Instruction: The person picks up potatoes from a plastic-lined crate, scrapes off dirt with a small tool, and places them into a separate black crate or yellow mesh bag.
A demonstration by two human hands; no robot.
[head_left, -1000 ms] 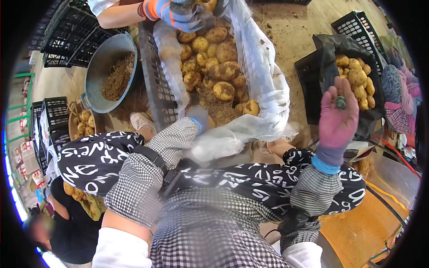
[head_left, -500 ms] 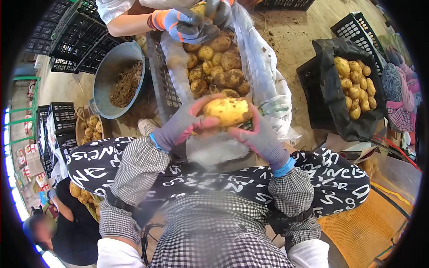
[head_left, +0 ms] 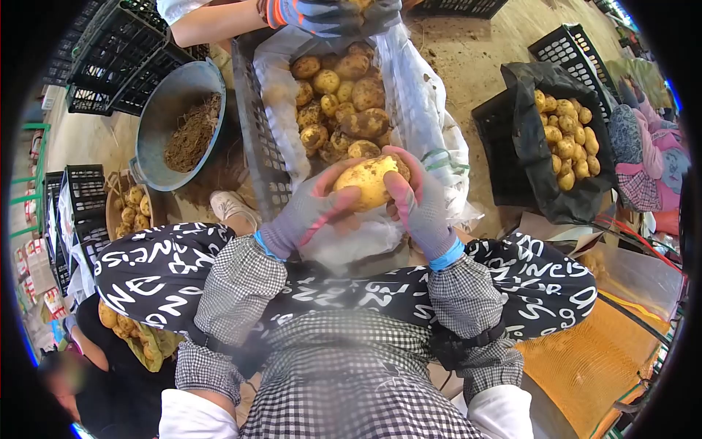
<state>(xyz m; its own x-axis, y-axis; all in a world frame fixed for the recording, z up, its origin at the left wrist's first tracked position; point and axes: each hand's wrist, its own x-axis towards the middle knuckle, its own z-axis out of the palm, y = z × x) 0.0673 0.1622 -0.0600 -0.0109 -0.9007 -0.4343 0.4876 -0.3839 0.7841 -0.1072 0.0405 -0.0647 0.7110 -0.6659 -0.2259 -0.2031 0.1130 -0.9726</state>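
A large yellow potato [head_left: 368, 180] with brown soil patches is held between both my gloved hands, above the near end of a crate. My left hand [head_left: 306, 207], in a grey and pink glove, is closed on its left side. On the right, my right hand [head_left: 423, 199] grips its other end, the thumb pressed on its face. Below and beyond lie several soil-covered potatoes [head_left: 340, 110] in a black plastic crate [head_left: 252, 121] lined with clear plastic film [head_left: 420, 88]. Some fingertips behind the potato are hidden.
A co-worker's gloved hands [head_left: 329, 16] hold a potato at the crate's far end. To the left stands a blue basin [head_left: 150, 139] with soil. At right, a black-lined crate [head_left: 504, 154] holds several cleaner potatoes. An orange mesh [head_left: 578, 373] lies at lower right.
The potato has turned from nearly level to tilted, its right end higher. My right hand has shifted round it, thumb now on its face. The co-worker's hands have moved farther away.
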